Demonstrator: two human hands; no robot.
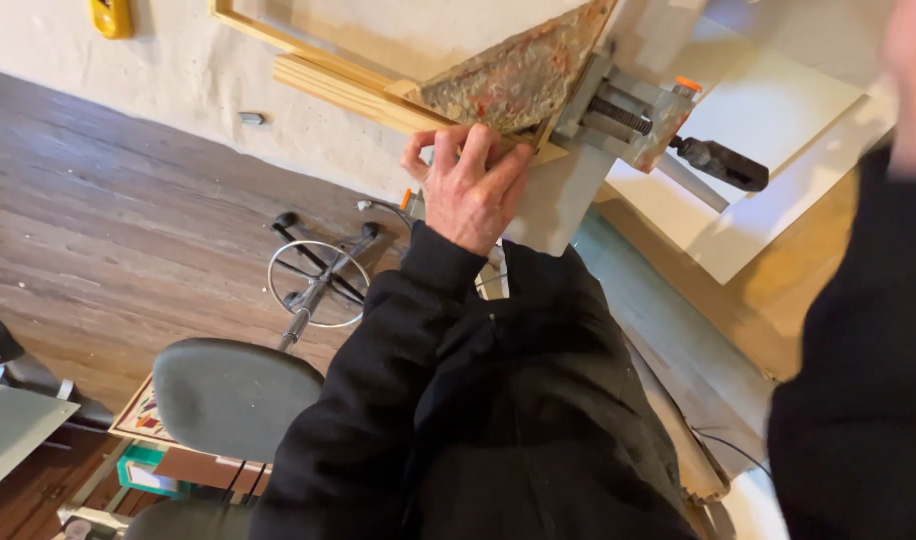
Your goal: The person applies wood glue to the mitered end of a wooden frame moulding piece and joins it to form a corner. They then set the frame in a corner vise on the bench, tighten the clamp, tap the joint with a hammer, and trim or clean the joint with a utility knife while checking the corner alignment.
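Left hand pressing a wooden frame corner at a clamp

The left hand [470, 185] lies fingers bent over the pale, mitred wooden frame corner [378, 95], gripping it just beside the grey, paint-crusted metal corner clamp [618, 110]. The right hand is blurred at the upper edge beyond the clamp; I cannot tell its grip.

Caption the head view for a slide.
Left hand presses a wooden frame corner beside a metal corner clamp.

A bare left hand [470, 190]; behind the fingers [456, 150], a long black sleeve [378, 380] with a ribbed cuff, black jacket below.
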